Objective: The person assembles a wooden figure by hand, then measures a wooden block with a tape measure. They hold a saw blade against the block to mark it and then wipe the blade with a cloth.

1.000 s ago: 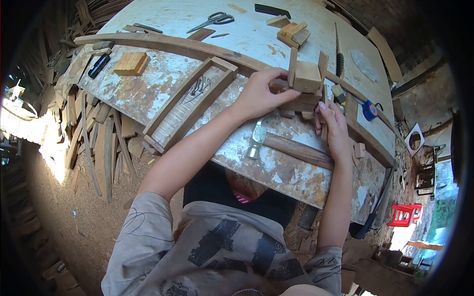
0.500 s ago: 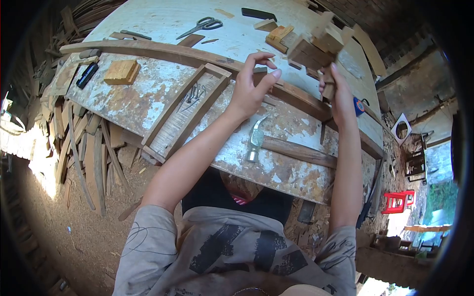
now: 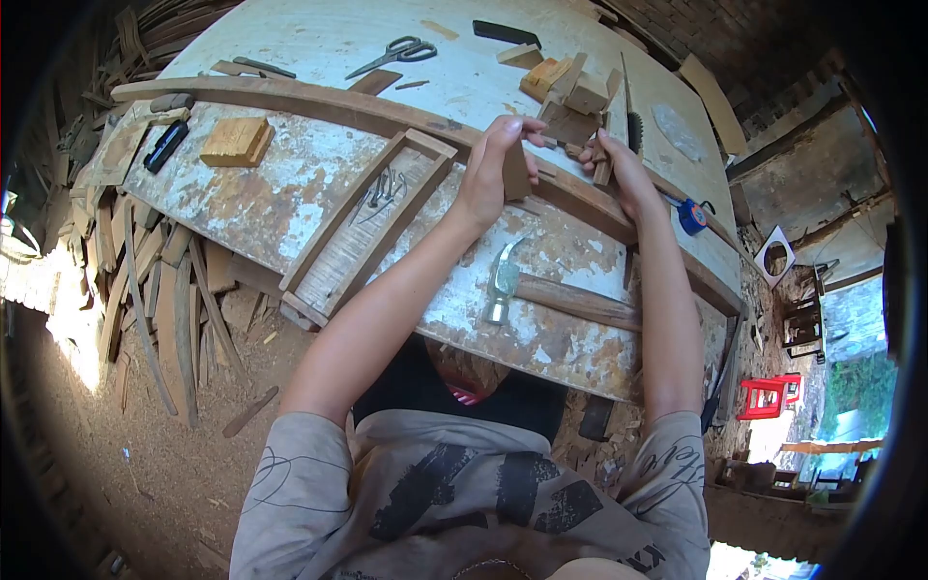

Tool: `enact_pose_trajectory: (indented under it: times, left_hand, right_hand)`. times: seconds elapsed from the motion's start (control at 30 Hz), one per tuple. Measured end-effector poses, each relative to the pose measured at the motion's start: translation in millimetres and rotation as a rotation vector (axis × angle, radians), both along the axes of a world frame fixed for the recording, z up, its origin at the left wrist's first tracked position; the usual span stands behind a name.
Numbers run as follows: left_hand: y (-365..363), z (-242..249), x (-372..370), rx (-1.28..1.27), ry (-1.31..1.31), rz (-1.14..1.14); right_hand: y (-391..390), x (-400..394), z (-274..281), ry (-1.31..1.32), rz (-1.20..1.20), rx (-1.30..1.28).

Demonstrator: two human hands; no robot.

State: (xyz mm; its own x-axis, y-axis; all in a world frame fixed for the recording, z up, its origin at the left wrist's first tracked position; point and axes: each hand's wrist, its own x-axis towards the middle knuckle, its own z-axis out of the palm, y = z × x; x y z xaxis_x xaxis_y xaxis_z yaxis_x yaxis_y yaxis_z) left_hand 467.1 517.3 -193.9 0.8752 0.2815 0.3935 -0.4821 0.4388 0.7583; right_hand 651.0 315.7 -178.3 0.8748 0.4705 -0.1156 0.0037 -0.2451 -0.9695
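Note:
My left hand [image 3: 498, 169] is closed around a small brown wooden piece [image 3: 517, 175], over the long wooden bar [image 3: 590, 201]. To its right, my right hand [image 3: 619, 164] grips the lower end of a wooden assembly [image 3: 572, 121] made of brown boards with a paler block [image 3: 587, 94] on it. The assembly is held above the far side of the bar. Below my hands, a claw hammer [image 3: 570, 298] lies on the paint-spotted bench. A narrow wooden tray [image 3: 309, 300] holding several nails [image 3: 384, 188] rests left of the hammer.
Scissors [image 3: 396, 53], a black case [image 3: 506, 32], and a light wood block [image 3: 235, 142] lie on the bench. A saw blade [image 3: 634, 121] and blue tape measure [image 3: 692, 216] are at the right. Scrap wood [image 3: 174, 319] stands at the left; a red stool [image 3: 767, 396] at far right.
My right hand has moved left and slightly down with the assembly, closer to my left hand. My left hand now has a brown piece in it. The saw blade is now uncovered.

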Motion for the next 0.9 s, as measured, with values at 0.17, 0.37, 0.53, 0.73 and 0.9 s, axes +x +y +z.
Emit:
enact_pose_trajectory:
  times: [0.17,0.37,0.53,0.73,0.9]
  left_hand:
    - [-1,-5,7,-0.100,0.057,-0.122]
    - [1,-2,5,-0.145,0.060,-0.155]
    - [5,-3,7,-0.203,0.062,-0.153]
    - [3,-6,9,-0.149,0.088,-0.025]
    - [2,-1,4,-0.175,0.120,-0.141]
  right_hand:
    - [-16,2,7,-0.124,0.005,-0.317]
    - [-40,-15,14,-0.244,-0.105,-0.274]
    - [-62,-53,12,-0.601,-0.187,-0.137]
    - [-89,-142,35,-0.561,-0.099,-0.218]
    - [-85,-216,35,-0.815,0.241,-0.692]
